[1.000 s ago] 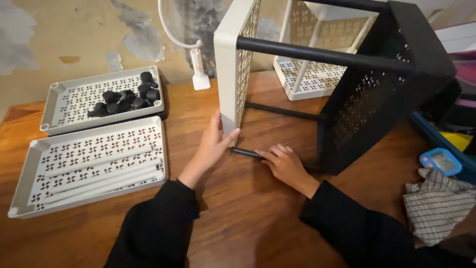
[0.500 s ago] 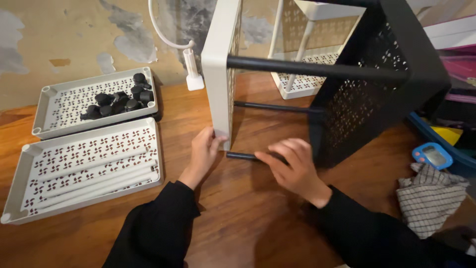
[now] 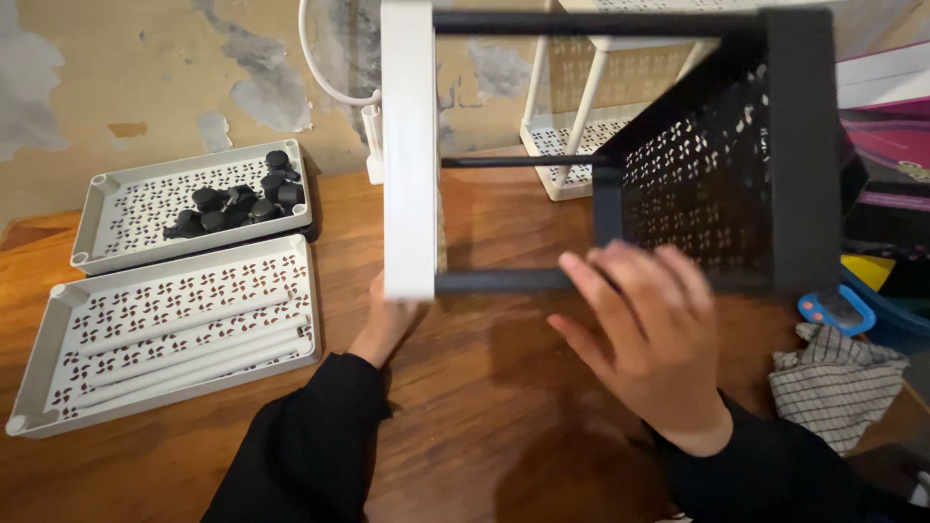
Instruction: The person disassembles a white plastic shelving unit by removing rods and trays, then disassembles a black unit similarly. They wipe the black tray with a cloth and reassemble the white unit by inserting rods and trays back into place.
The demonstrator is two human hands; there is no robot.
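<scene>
1. While the rack stands tipped on the wooden table (image 3: 504, 426), the left hand (image 3: 386, 324) sits under the lower edge of the white perforated tray (image 3: 409, 145), fingers tucked behind the panel; how far it is closed cannot be told.
2. The right hand (image 3: 644, 334) is spread wide, fingers apart and slightly curled, raised just in front of the black rod (image 3: 499, 281) and the near corner of the black perforated tray (image 3: 722, 174); it grips nothing, and whether the fingertips touch the rod is unclear.
3. The black rod runs level between the white tray on the left and the black tray on the right; a thinner black rod (image 3: 523, 161) spans them further back.
4. To the far left, two loose white trays lie flat: the near one (image 3: 44, 358) holds white rods (image 3: 194, 353), the far one (image 3: 116, 208) holds a heap of black caster wheels (image 3: 237, 199).
5. Behind the rack stands another white shelf unit (image 3: 581, 136).
6. At the right edge, a checked cloth (image 3: 838, 383) lies beside a small blue device (image 3: 835, 310).
7. Both sleeves are black.
</scene>
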